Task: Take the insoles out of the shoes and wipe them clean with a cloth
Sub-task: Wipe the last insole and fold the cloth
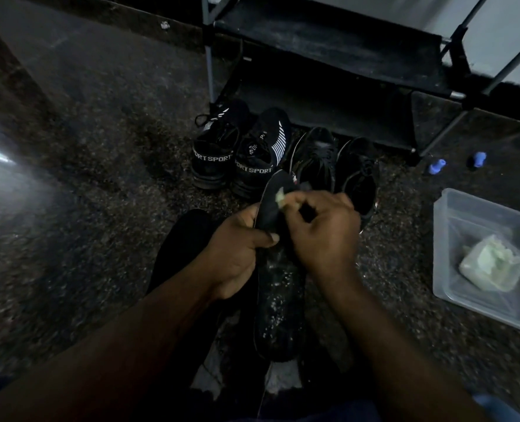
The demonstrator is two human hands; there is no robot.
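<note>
At mid-frame my left hand (237, 254) curls its fingers round one insole (274, 208), already out of its shoe. My right hand (325, 236) pinches a small cloth (281, 198) against it. Wiping looks under way. I cannot tell whether the shoes (313, 159) above still hold insoles.

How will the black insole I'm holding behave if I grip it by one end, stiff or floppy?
Probably springy rather than limp: the insole rises above the left hand without drooping. Likely light, since it looks thin. It may flex under the cloth pinched in the right hand.
</note>
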